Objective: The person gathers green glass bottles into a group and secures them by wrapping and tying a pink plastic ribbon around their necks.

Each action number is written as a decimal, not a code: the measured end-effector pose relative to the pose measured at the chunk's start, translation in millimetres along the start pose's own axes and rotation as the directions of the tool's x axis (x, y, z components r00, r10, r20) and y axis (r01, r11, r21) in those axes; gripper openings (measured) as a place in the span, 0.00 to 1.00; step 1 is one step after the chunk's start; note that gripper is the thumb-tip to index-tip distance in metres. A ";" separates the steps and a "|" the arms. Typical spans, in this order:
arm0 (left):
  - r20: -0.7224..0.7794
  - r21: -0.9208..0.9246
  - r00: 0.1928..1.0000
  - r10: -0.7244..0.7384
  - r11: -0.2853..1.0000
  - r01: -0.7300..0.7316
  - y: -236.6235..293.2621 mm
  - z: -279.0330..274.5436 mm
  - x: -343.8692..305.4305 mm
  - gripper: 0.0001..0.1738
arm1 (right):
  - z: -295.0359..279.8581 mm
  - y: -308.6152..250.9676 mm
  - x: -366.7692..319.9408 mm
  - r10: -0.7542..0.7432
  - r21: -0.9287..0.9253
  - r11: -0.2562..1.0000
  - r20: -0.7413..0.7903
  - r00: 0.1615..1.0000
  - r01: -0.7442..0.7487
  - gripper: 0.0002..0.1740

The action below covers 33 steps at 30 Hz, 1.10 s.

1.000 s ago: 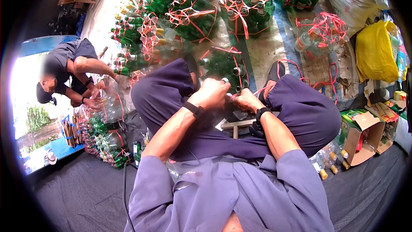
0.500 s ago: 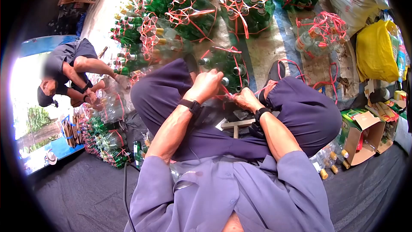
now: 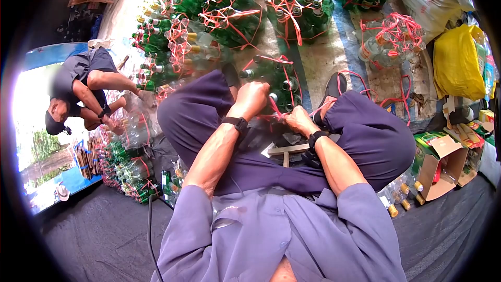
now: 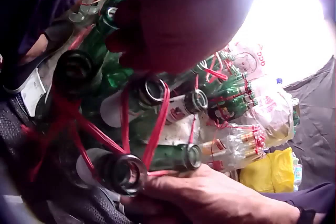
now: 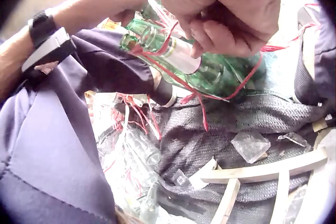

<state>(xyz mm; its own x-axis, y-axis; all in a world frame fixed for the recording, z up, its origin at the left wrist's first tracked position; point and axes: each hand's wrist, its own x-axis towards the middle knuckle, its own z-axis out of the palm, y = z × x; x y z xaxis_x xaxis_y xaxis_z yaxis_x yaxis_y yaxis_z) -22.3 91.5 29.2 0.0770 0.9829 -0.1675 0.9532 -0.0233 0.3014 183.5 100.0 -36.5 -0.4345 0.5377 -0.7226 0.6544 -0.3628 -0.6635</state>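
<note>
Between my knees stands a bundle of green glass bottles [image 3: 282, 75], with red plastic string [image 3: 273, 106] around it and across its necks. My left hand [image 3: 252, 99] pinches a strand on the bundle's left, its fingers curled into a fist. Lower and to the right, my right hand [image 3: 301, 121] grips string beside the bottles. The left wrist view shows red string [image 4: 158, 127] looped between the open bottle mouths [image 4: 128, 174], with my right hand [image 4: 205, 192] against the nearest necks. In the right wrist view, the curled fingers of my right hand [image 5: 226, 8] partly cover the bottles.
More tied green bottle bundles [image 3: 305, 10] stand ahead, and a clear bottle bundle [image 3: 391, 42] sits at right. A yellow sack [image 3: 456, 62] and an opened carton [image 3: 441, 164] lie farther right. A wooden frame [image 5: 252, 171] lies near me. Another person [image 3: 86, 86] crouches at left.
My left hand has moved up and left, away from my right hand, drawing the red string out between them. My right hand stays nearly in place. The other person's hands have shifted slightly.
</note>
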 end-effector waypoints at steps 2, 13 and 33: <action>0.036 0.034 0.998 -0.045 0.998 0.044 2.3 -6.0 3.7 0.05 | -1.4 -3.8 -4.1 0.000 -0.026 1.000 -0.017 1.000 0.000 0.16; 0.207 -0.111 0.978 -0.023 0.993 0.047 21.3 -30.6 -6.5 0.13 | -9.7 -17.8 -10.9 0.058 -0.043 0.997 0.012 0.998 -0.058 0.27; 0.076 -0.053 0.970 -0.231 0.971 0.235 30.6 11.7 4.1 0.12 | -6.4 -21.7 -15.0 0.071 -0.138 0.987 -0.105 0.992 -0.085 0.22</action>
<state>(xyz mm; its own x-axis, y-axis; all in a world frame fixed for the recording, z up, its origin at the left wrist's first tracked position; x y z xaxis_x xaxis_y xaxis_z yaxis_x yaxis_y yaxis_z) 10.7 92.7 26.8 -0.1230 0.9450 -0.3030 0.9278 0.2179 0.3028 179.8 104.7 -10.1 -0.3192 0.5878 -0.7434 0.7683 -0.2987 -0.5661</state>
